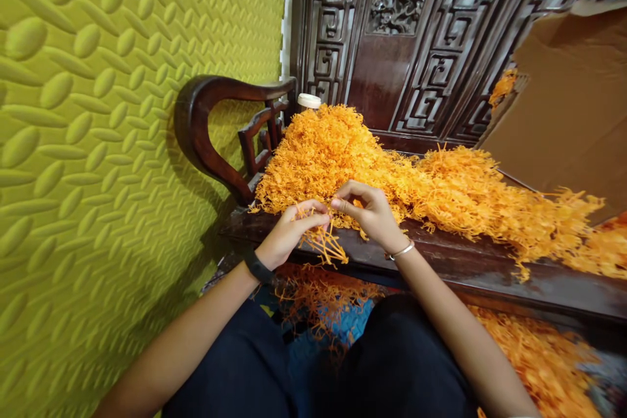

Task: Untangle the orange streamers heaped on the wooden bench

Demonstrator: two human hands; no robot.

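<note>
My left hand (289, 233), with a dark band at its wrist, is closed around a small bunch of thin, branching orange plastic strands (329, 249). Some of the strands stick out past its fingers and hang down. My right hand (373, 214), wearing a bracelet, has thumb and forefinger pinched together beside the left fingertips. What lies in that pinch is too small to make out against the orange behind. Just beyond both hands, a large heap of similar orange pieces (337, 150) rests on the dark wooden bench (441, 255).
The heap stretches right toward a sheet of brown cardboard (568, 98). A curved wooden armrest (196, 117) stands at left by the yellow textured wall (98, 144). A white lid (309, 101) shows behind the heap. More orange pieces (543, 359) lie below the bench.
</note>
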